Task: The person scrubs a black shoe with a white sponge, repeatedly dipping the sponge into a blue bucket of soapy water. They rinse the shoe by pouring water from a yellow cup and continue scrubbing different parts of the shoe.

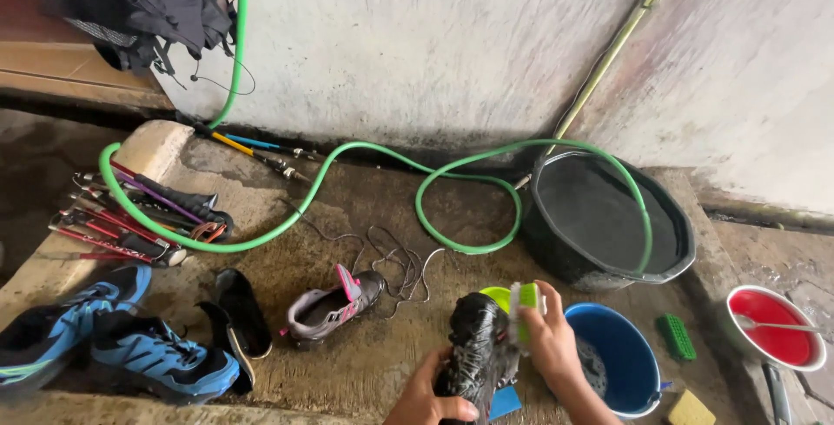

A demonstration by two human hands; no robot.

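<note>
Head camera, looking down at a wet concrete floor beside a stained wall.

At the bottom centre, the person's left hand [427,397] wraps around the lower end of a black, soapy shoe [473,351], fingers curled tight under it and holding it up on end. The right hand [549,331] is closed on a green and white scrub brush [521,303], pressing its bristles against the upper part of the shoe.

Just to the right of the hands stands a blue bucket [638,364] with foamy water in it. Beyond it, near the wall, a large black tub [673,260] is full of water, and a green hose [365,157] loops across the floor and over the tub's rim. A green brush [675,336] lies on the floor between the bucket and a red bowl [777,338], which holds a spoon. A yellow sponge [691,408] lies at the lower right edge.

To the left of the hands, a grey and pink shoe [334,305] lies on its side with loose laces [391,262] trailing behind it. Further left are two black insoles [236,316] and a pair of blue shoes [113,329]. Trekking poles [130,216] lie in a bundle at the far left, and a dark backpack [143,3] hangs in the top left corner.
</note>
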